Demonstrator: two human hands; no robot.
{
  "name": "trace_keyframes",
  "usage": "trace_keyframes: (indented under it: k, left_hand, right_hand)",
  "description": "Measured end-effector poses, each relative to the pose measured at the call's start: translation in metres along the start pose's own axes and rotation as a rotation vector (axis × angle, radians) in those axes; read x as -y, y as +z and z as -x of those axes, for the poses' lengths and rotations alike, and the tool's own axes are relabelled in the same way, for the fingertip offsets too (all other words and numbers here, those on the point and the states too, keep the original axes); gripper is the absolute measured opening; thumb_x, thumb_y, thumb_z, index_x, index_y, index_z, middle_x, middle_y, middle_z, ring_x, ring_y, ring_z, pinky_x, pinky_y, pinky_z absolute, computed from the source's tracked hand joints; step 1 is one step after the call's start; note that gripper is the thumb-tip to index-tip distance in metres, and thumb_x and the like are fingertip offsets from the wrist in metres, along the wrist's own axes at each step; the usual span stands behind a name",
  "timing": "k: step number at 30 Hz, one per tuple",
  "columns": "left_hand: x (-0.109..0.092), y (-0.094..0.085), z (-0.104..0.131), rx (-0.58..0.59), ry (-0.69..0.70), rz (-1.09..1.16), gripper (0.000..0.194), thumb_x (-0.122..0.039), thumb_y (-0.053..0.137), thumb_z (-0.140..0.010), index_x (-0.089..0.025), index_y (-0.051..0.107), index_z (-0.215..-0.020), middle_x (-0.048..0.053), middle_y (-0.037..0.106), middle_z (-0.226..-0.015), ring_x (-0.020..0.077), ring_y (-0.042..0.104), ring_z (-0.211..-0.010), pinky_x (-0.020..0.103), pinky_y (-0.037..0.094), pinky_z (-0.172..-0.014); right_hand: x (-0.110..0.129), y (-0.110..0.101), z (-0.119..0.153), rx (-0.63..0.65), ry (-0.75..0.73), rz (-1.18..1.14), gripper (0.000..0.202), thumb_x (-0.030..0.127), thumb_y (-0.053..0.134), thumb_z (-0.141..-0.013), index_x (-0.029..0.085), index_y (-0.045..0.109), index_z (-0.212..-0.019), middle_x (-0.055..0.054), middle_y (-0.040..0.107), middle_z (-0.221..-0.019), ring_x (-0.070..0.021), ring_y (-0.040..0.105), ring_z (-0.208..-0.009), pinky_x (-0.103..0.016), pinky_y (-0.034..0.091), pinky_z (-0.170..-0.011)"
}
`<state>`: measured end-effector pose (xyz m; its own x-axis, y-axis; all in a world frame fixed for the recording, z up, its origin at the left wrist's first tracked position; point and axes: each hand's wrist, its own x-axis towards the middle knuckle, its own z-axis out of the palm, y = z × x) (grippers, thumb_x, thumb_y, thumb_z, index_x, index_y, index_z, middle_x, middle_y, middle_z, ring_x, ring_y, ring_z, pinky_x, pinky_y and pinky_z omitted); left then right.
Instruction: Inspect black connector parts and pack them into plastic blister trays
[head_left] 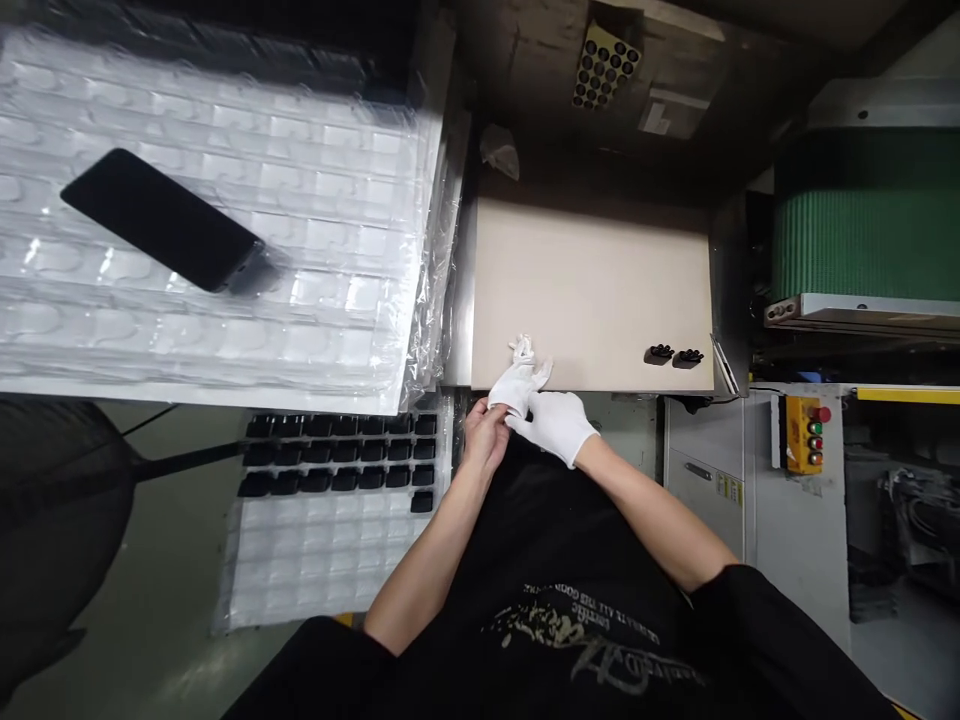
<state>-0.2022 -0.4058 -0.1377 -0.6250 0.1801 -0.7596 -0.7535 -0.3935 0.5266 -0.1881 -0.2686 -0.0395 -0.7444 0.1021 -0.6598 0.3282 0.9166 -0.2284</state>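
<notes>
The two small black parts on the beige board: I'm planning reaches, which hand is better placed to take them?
Right, probably: the gloved right hand is nearer the black parts than the bare left hand, though both touch a crumpled white glove.

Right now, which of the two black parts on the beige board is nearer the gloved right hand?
The left black part in this picture; the right black part is farther, by the right edge of the beige board.

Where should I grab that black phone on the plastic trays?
Pinch the phone across its long edges, near its lower-right end. I'd come from the right with your left hand: it's a slim slab lying diagonally on the plastic trays, with that end towards you.
</notes>
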Motion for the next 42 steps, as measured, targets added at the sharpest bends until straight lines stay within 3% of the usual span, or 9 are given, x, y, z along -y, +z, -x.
trace_keyframes:
  k: [7, 11, 14, 17, 20, 26, 32, 36, 42]
  left_hand:
    - [-0.009, 0.042, 0.012, -0.022, 0.126, -0.146, 0.045, -0.026, 0.084, -0.067, -0.023, 0.053, -0.099, 0.006, 0.069, -0.1, 0.0234, 0.071, -0.094, 0.041, 0.057, -0.09]
    - [-0.049, 0.095, 0.012, 0.07, 0.659, -0.794, 0.038, -0.017, 0.076, -0.076, -0.021, 0.066, -0.113, 0.014, 0.063, -0.128, 0.0333, 0.059, -0.126, 0.046, 0.048, -0.109]
    - [-0.071, 0.132, 0.003, 0.238, 0.883, -1.051, 0.016, -0.015, 0.067, -0.08, -0.019, 0.068, -0.095, 0.012, 0.07, -0.107, 0.0327, 0.063, -0.116, 0.046, 0.049, -0.106]
    - [-0.059, 0.147, -0.011, 0.254, 0.539, -0.672, 0.019, -0.026, 0.073, -0.077, -0.02, 0.061, -0.091, 0.005, 0.07, -0.089, 0.0235, 0.069, -0.087, 0.036, 0.056, -0.083]
    - [-0.022, 0.136, -0.018, 0.199, 0.224, -0.492, 0.028, -0.03, 0.076, -0.071, -0.019, 0.058, -0.09, 0.003, 0.071, -0.082, 0.019, 0.067, -0.071, 0.03, 0.054, -0.068]
    - [0.022, 0.097, -0.009, 0.269, 0.129, -0.568, 0.036, -0.014, 0.073, -0.064, -0.017, 0.063, -0.098, 0.003, 0.075, -0.077, 0.0196, 0.071, -0.073, 0.027, 0.054, -0.071]
    - [0.009, 0.083, 0.003, 0.239, 0.232, -0.664, 0.046, -0.018, 0.073, -0.074, -0.018, 0.063, -0.119, 0.012, 0.076, -0.106, 0.0235, 0.072, -0.088, 0.035, 0.056, -0.084]
    - [-0.008, 0.07, 0.023, 0.227, 0.348, -0.74, 0.03, -0.028, 0.078, -0.08, -0.023, 0.074, -0.109, 0.011, 0.071, -0.118, 0.0272, 0.065, -0.108, 0.036, 0.049, -0.098]
    - [-0.019, 0.088, 0.001, 0.406, -0.253, -0.552, 0.007, -0.018, 0.07, -0.084, -0.022, 0.071, -0.078, 0.001, 0.059, -0.058, 0.0194, 0.058, -0.06, 0.025, 0.042, -0.058]
  right_hand:
    - [-0.012, -0.012, 0.004, -0.228, 0.088, 0.007, 0.035, 0.033, 0.042, -0.108, 0.02, 0.074, -0.104, -0.009, 0.08, -0.104, -0.0235, 0.072, -0.094, -0.032, 0.042, -0.079]
    - [-0.028, -0.058, 0.013, -0.466, 0.038, 0.027, 0.035, 0.028, 0.04, -0.107, 0.019, 0.074, -0.106, -0.011, 0.077, -0.101, -0.026, 0.067, -0.098, -0.035, 0.041, -0.089]
    - [-0.035, -0.083, 0.02, -0.629, -0.031, -0.019, 0.034, 0.03, 0.041, -0.108, 0.021, 0.073, -0.11, -0.01, 0.076, -0.104, -0.0261, 0.065, -0.102, -0.037, 0.041, -0.097]
    - [-0.043, -0.079, 0.025, -0.75, 0.169, -0.175, 0.036, 0.045, 0.049, -0.106, 0.018, 0.07, -0.117, -0.012, 0.075, -0.111, -0.0259, 0.066, -0.106, -0.036, 0.044, -0.098]
    - [-0.053, -0.052, 0.025, -0.553, 0.379, -0.374, 0.043, 0.061, 0.059, -0.099, 0.02, 0.068, -0.108, -0.007, 0.076, -0.101, -0.0237, 0.07, -0.096, -0.032, 0.048, -0.085]
    - [-0.067, -0.016, 0.017, -0.217, 0.379, -0.381, 0.054, 0.074, 0.046, -0.1, 0.024, 0.066, -0.108, -0.005, 0.078, -0.101, -0.0264, 0.074, -0.097, -0.033, 0.05, -0.08]
    - [-0.065, -0.023, 0.007, -0.094, 0.378, -0.212, 0.034, 0.036, 0.044, -0.106, 0.017, 0.07, -0.12, -0.015, 0.077, -0.123, -0.0287, 0.073, -0.112, -0.035, 0.052, -0.089]
    - [-0.058, -0.026, 0.012, -0.154, 0.354, -0.147, 0.037, 0.032, 0.041, -0.107, 0.015, 0.067, -0.127, -0.016, 0.077, -0.122, -0.0307, 0.074, -0.112, -0.038, 0.054, -0.093]
    - [-0.048, -0.036, 0.013, -0.19, 0.12, 0.065, 0.043, 0.028, 0.045, -0.104, 0.005, 0.06, -0.137, -0.028, 0.071, -0.13, -0.038, 0.072, -0.115, -0.048, 0.059, -0.092]
